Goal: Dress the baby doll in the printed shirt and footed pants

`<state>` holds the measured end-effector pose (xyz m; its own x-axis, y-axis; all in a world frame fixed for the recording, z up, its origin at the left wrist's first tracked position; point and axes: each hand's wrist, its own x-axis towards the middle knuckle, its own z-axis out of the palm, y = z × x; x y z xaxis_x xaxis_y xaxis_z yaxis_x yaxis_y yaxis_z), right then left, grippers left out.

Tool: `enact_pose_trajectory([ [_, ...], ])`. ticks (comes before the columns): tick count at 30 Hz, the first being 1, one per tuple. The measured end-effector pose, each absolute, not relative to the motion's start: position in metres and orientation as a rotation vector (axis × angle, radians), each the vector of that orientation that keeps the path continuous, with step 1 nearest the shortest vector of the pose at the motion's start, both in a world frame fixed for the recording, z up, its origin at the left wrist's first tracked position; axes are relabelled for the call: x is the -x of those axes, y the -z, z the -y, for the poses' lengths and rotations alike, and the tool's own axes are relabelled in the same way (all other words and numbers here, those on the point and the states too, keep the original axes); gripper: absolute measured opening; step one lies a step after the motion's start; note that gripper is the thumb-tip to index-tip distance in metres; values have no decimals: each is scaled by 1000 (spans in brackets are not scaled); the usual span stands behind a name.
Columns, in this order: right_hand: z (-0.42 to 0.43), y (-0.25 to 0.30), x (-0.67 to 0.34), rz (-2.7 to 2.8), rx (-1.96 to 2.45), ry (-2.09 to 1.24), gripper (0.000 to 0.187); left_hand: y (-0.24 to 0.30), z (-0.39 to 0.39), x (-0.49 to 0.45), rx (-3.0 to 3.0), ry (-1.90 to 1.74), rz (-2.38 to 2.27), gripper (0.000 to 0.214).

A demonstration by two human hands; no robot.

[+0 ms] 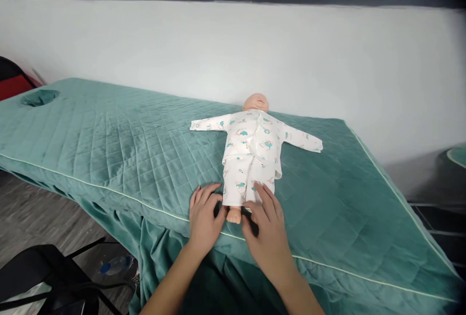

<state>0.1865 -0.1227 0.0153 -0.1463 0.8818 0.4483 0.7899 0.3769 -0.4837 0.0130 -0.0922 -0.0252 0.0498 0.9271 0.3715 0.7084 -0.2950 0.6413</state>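
A baby doll [251,152] lies on its back on a green quilted bed [127,150], head toward the wall. It wears a white patterned shirt with sleeves spread wide and matching trousers. My left hand [204,218] rests beside the doll's left trouser leg, fingers apart and thumb near the bare foot [234,215]. My right hand [267,223] lies over the other trouser cuff, fingers stretched along the fabric, covering that foot.
The bed's near edge has pale piping [109,191] and a draped skirt. A face hole [39,97] is at the far left end. A white wall [233,53] stands behind. A black chair frame [47,276] and a water bottle [116,265] are on the floor below left.
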Motion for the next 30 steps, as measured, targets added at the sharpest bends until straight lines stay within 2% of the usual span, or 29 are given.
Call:
enact_pose_trajectory([
  [3, 116, -16, -179, 1979, 1533, -15, 11, 24, 92, -13, -1999, -1115, -1660, 7],
  [8, 107, -16, -174, 1973, 1589, 91, 12, 19, 94, -11, -1905, -1145, -1597, 10],
  [15, 117, -28, -175, 1915, 1457, -58, 8, 23, 100, -3, -1739, -1280, -1489, 9],
  [19, 132, -28, -188, 1894, 1411, -151, 17, 30, 106, -1, -1710, -1337, -1515, 6],
  [24, 149, -11, -213, 1619, 1453, -400, 30, 18, 117, -9, -1729, -1425, -1465, 26],
  [27, 151, 3, -221, 1585, 1485, -390, 30, 4, 122, -25, -1935, -1443, -1441, 29],
  [30, 146, 13, -224, 1596, 1563, -319, 33, -5, 119, -45, -2201, -1314, -1479, 26],
])
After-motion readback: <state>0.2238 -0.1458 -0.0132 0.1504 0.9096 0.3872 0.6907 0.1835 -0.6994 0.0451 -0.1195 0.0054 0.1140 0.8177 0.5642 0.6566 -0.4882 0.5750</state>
